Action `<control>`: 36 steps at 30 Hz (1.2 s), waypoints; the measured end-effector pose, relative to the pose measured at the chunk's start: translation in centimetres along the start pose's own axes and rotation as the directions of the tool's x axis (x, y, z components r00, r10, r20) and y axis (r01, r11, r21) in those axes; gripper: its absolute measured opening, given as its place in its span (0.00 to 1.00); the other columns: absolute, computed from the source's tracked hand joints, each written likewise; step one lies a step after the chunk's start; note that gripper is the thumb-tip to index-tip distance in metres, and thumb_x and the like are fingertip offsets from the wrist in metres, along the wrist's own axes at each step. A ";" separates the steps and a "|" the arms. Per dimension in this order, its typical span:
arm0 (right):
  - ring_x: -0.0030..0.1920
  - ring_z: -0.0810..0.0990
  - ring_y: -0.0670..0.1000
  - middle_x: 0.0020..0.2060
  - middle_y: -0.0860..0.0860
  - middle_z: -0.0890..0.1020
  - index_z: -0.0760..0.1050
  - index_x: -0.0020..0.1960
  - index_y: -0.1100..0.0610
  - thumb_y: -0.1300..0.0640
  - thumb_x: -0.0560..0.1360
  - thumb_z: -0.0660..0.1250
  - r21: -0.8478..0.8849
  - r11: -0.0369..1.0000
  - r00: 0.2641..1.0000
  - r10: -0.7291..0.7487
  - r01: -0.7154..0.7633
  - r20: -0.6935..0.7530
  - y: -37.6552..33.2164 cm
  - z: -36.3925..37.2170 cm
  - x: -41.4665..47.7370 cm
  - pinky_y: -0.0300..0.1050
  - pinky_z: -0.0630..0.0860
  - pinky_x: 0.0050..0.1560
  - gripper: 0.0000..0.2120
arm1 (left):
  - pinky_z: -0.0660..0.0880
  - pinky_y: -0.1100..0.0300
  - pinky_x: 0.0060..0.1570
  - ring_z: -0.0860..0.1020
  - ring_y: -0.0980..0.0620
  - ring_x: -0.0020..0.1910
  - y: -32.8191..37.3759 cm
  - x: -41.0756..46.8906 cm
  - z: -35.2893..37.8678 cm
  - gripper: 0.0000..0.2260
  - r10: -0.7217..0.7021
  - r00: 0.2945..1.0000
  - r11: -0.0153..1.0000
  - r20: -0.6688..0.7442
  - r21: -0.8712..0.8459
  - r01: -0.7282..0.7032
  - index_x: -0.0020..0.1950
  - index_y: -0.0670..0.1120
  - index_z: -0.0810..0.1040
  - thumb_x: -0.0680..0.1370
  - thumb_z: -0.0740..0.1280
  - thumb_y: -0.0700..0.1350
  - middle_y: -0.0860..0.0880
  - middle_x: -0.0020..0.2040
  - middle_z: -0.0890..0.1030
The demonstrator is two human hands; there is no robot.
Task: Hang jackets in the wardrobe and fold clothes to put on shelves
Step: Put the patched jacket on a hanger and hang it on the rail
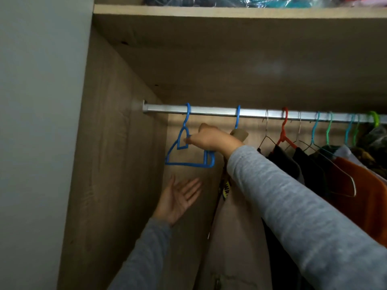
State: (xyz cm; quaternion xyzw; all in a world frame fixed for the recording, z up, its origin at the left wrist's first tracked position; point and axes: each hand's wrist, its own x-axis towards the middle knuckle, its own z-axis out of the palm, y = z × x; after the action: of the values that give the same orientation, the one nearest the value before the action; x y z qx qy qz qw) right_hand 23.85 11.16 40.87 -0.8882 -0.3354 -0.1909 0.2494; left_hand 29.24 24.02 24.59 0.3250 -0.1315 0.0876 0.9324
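Two hands reach into the open wardrobe (117, 185) in the head view. Right of centre, the right hand (211, 140) comes in on a grey sleeve (293, 206) from the lower right of the frame, and its fingers are pinched together on the neck of an empty blue hanger (188, 162), whose hook sits over the metal rail (209, 111) near the rail's left end. Below it, in the lower middle of the frame, the left hand (178, 199) is held palm up with its fingers spread apart, touching nothing. Just right of the blue hanger, a beige jacket (234, 237) hangs from a second blue hook on the rail, partly behind the right arm. Further right along the rail hang more hangers, among them an orange hanger (283, 132), thin wire ones and several teal and green ones, carrying dark clothes (303, 164) and an orange garment (360, 191). Across the top of the frame runs a wooden shelf (209, 10) with bundled items on it, too blurred to tell apart.
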 end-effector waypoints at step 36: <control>0.25 0.77 0.43 0.35 0.52 0.80 0.73 0.42 0.58 0.63 0.78 0.62 0.103 0.978 0.835 0.099 -0.183 0.542 4.4 8.9 -7.5 0.33 0.73 0.25 0.06 | 0.78 0.63 0.31 0.78 0.59 0.29 0.5 -8.1 -0.5 0.13 0.240 0.951 0.642 -0.196 0.767 -0.004 0.58 0.48 0.68 0.78 0.60 0.33 0.51 0.41 0.79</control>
State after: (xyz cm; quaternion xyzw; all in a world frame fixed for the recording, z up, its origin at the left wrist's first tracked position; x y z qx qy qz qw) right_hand 23.13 9.66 28.55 -0.9071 -0.3382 0.1082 0.2261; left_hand 21.55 24.07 22.05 0.6589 0.0284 0.2427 0.7114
